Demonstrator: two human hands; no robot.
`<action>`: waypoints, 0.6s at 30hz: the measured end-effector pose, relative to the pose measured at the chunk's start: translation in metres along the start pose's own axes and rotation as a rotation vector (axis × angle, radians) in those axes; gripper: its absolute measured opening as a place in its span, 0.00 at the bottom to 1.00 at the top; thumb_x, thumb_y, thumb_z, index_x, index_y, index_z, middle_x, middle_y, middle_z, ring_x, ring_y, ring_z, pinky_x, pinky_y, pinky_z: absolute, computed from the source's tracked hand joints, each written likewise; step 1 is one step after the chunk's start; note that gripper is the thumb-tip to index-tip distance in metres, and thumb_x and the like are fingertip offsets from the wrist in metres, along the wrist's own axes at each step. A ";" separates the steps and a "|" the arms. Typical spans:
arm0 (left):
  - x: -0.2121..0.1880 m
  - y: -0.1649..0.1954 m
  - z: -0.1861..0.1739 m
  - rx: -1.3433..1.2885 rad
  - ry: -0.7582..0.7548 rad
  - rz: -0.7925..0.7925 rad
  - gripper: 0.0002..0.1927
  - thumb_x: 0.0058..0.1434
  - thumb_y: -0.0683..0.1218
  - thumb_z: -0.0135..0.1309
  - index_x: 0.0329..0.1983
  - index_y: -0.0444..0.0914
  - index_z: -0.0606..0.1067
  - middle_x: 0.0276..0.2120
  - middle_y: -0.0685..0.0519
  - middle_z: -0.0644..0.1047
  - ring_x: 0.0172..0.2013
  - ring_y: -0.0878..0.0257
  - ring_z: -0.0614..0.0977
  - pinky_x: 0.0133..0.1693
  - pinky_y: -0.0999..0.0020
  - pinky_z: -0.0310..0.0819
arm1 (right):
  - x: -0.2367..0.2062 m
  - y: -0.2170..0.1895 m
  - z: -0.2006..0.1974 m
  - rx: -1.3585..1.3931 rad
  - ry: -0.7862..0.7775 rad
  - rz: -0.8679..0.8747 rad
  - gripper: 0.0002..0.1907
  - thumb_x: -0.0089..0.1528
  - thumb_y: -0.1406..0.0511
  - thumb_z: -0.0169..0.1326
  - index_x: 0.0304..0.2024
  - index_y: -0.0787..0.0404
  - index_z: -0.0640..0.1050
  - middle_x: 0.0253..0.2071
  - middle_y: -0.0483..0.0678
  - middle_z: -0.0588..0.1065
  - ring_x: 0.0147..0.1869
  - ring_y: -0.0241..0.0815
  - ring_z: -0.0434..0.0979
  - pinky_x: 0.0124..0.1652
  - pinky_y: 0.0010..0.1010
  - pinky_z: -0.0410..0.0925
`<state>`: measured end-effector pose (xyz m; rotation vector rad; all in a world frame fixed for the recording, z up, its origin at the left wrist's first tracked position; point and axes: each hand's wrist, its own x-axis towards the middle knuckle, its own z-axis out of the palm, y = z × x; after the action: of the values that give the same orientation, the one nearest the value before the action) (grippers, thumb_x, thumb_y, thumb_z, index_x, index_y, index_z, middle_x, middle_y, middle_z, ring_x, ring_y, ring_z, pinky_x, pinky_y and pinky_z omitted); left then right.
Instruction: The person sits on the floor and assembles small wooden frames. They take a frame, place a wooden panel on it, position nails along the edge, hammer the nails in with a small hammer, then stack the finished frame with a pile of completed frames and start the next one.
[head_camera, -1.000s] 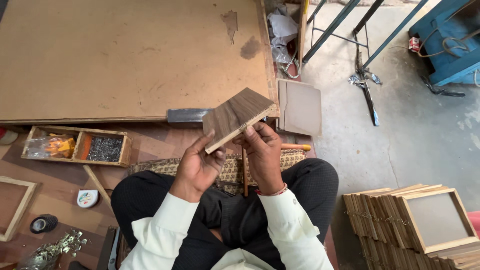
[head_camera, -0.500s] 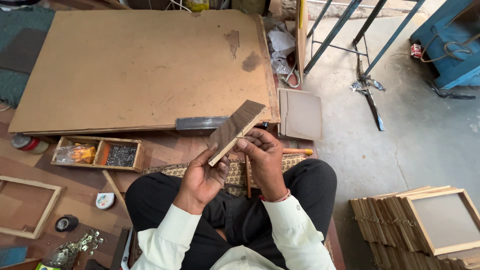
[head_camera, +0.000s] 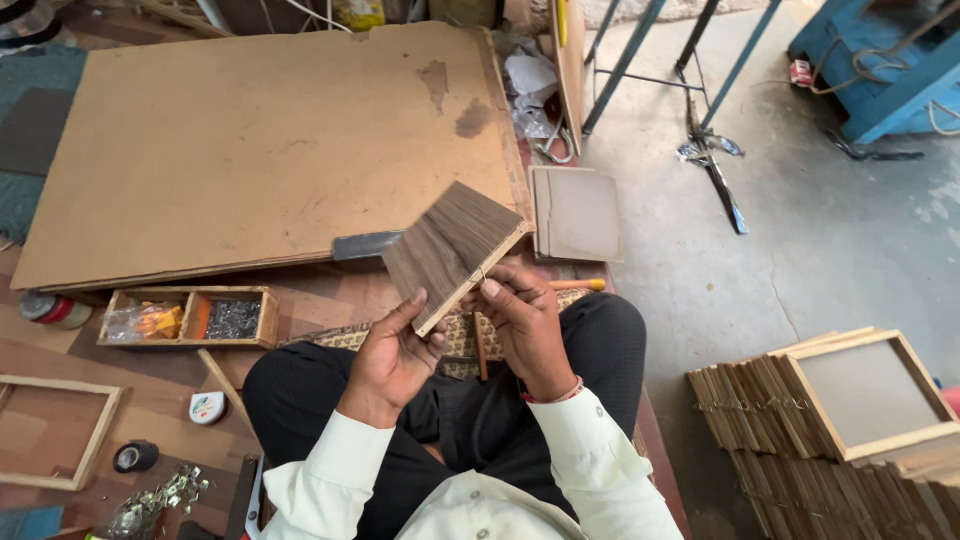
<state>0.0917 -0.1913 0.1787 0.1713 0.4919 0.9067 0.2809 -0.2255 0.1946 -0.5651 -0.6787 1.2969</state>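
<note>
Far left, floor: empty wooden frame (head_camera: 55, 432) lying flat; roll of tape (head_camera: 135, 457) and small round tape measure (head_camera: 207, 407) near it
Compartment tray (head_camera: 190, 317): open wooden box, orange bits in a bag on one side, dark nails or tacks in the other; well apart from both hands
Large board (head_camera: 270, 150): big flat fibreboard sheet lying beyond the tray, two dark stains near its far right corner
Left hand (head_camera: 393, 362): palm up under the lower corner of the wood-grain panel (head_camera: 452, 250); grip is thumb on the near face, fingers curled behind, pinching the panel's lower edge
Panel position: held up in the air over the lap, tilted, veneered face toward the camera, pale raw edge along its right side
Right hand (head_camera: 525, 322): grip is fingertips pressed together on that pale edge near the lower right; whether something small is pinched there I cannot tell
Handling, judged: thin, stiff, light enough for fingertip hold; face looks smooth, so likely slippery; corners and veneer edge prone to chipping; best held by opposite edges, not by the face
Right of the hands: small plain panel (head_camera: 577, 213) flat on the floor
Far right: stack of finished frames (head_camera: 830, 420) on bare concrete
</note>
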 end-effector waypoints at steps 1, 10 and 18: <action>-0.001 -0.001 0.005 0.046 -0.030 0.021 0.09 0.69 0.45 0.55 0.47 0.34 0.76 0.33 0.49 0.81 0.32 0.61 0.83 0.33 0.69 0.80 | -0.002 -0.002 -0.002 -0.003 -0.013 -0.013 0.12 0.67 0.72 0.54 0.51 0.72 0.78 0.44 0.56 0.81 0.46 0.45 0.83 0.49 0.35 0.77; -0.011 -0.021 0.019 0.214 -0.146 0.044 0.12 0.69 0.45 0.50 0.52 0.35 0.75 0.42 0.49 0.82 0.40 0.61 0.84 0.41 0.64 0.80 | -0.018 -0.015 -0.001 -0.159 0.010 -0.151 0.14 0.64 0.77 0.59 0.53 0.73 0.79 0.46 0.52 0.80 0.49 0.38 0.81 0.52 0.31 0.74; -0.015 -0.040 -0.010 0.198 -0.347 -0.131 0.12 0.69 0.46 0.51 0.52 0.36 0.75 0.41 0.48 0.81 0.42 0.57 0.85 0.46 0.59 0.81 | -0.042 -0.034 0.045 -0.391 0.037 -0.017 0.21 0.58 0.78 0.61 0.55 0.69 0.80 0.41 0.45 0.79 0.41 0.33 0.76 0.41 0.23 0.71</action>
<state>0.1078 -0.2284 0.1610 0.4631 0.2647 0.6806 0.2651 -0.2728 0.2438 -0.8966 -0.9119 1.1394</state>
